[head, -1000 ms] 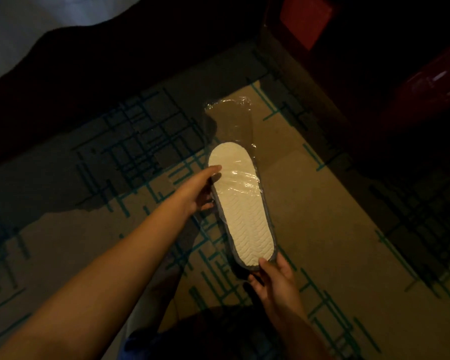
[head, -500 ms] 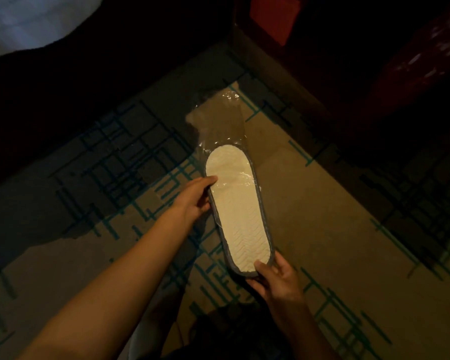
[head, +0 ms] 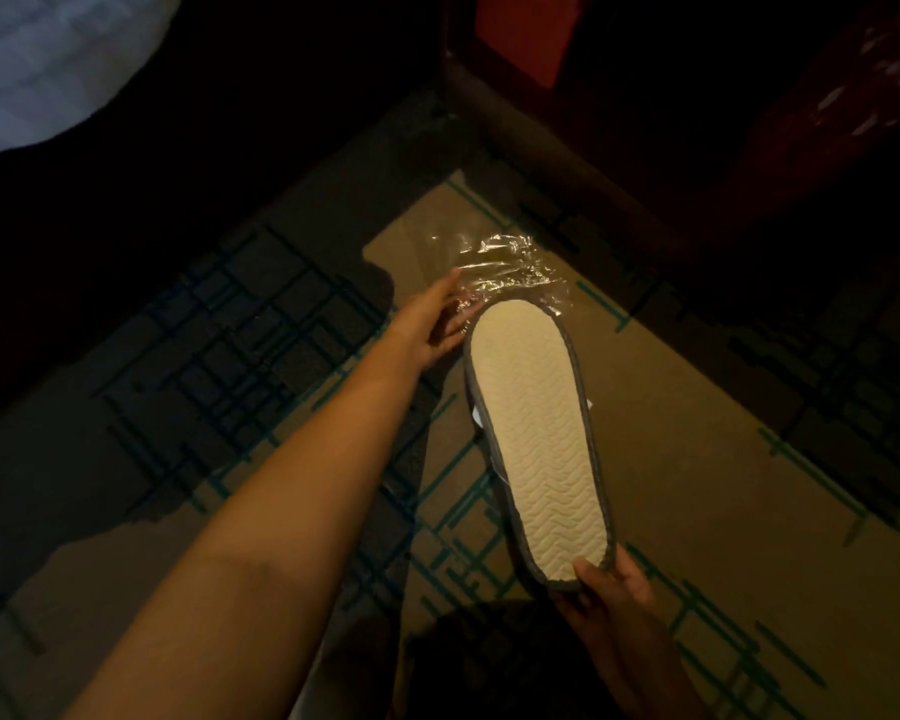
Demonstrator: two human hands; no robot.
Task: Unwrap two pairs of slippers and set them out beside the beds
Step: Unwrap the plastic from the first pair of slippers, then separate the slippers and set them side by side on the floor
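A slipper pack (head: 533,433) is held sole-up over the carpet: a cream sole with a wavy tread and a grey edge. Clear plastic wrap (head: 510,275) is bunched past its far toe end, and most of the sole is bare. My left hand (head: 435,324) grips that plastic beside the toe. My right hand (head: 606,589) pinches the heel end nearest me. Whether a second slipper lies under the top one is hidden.
Brown carpet with teal line pattern (head: 697,485) covers the floor. A white bed cover (head: 37,59) over a dark bed base fills the upper left. Dark red furniture (head: 531,33) stands at the upper right.
My left hand has moved from the slipper's side up to its toe, sliding the plastic wrap off the sole toward the far end. The right hand still holds the heel.
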